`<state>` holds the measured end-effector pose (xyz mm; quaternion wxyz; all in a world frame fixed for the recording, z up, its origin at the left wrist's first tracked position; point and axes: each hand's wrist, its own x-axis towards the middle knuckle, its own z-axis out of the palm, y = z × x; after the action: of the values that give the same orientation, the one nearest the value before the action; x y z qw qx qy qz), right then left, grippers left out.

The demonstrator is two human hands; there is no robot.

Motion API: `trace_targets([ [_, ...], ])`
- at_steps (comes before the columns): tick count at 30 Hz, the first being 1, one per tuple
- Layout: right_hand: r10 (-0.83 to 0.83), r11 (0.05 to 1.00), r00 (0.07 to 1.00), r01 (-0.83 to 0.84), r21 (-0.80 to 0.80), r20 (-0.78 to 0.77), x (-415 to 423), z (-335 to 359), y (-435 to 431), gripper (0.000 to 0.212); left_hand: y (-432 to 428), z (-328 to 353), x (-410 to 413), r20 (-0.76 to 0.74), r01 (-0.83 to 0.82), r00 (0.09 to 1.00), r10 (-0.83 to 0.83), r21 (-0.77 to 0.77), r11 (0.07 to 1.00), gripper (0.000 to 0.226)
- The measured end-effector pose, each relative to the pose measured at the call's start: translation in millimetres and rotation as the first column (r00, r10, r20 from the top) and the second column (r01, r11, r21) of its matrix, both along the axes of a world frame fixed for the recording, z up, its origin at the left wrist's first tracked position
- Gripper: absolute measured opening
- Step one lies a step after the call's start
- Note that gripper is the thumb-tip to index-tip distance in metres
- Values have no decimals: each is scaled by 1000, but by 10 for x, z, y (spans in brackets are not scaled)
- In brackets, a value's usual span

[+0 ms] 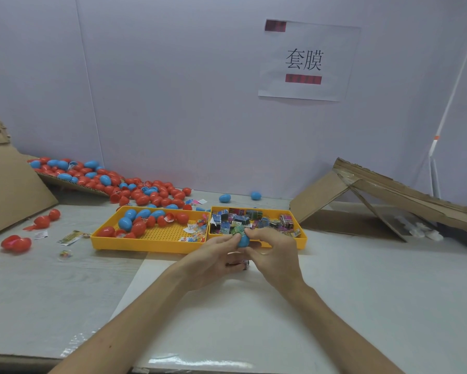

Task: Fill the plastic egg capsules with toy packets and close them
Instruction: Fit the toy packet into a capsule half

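Two grips meet on one blue egg capsule (243,241). Well to their left, loose capsules (146,190) spill across the surface (334,292) and into the left yellow tray (146,247). The left grip (216,255) curls round the capsule's left side; the right grip (272,252) pinches it from the right, just in front of the packet tray (303,240). A green packet (237,230) pokes from the capsule's top. If its edge lies across the rim at closing, the halves probably will not snap shut. A hard squeeze could also pop the smooth shell loose to roll away.
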<state>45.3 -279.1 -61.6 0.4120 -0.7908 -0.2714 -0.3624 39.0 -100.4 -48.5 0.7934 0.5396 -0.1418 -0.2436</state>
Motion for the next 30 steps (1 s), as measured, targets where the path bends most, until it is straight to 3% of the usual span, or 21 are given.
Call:
trace_targets([
  [8, 64, 996, 997, -61, 62, -54, 20, 4, 15, 41, 2, 29, -19, 32, 12, 999, -12, -4, 1000, 47],
  [15, 166, 978, 984, -156, 142, -67, 29, 12, 36, 40, 28, 56, -56, 37, 46, 998, -44, -43, 998, 28],
  [30, 71, 993, 997, -67, 101, -31, 41, 9, 8, 20, -2, 37, -25, 51, 52, 997, -53, 33, 998, 47],
])
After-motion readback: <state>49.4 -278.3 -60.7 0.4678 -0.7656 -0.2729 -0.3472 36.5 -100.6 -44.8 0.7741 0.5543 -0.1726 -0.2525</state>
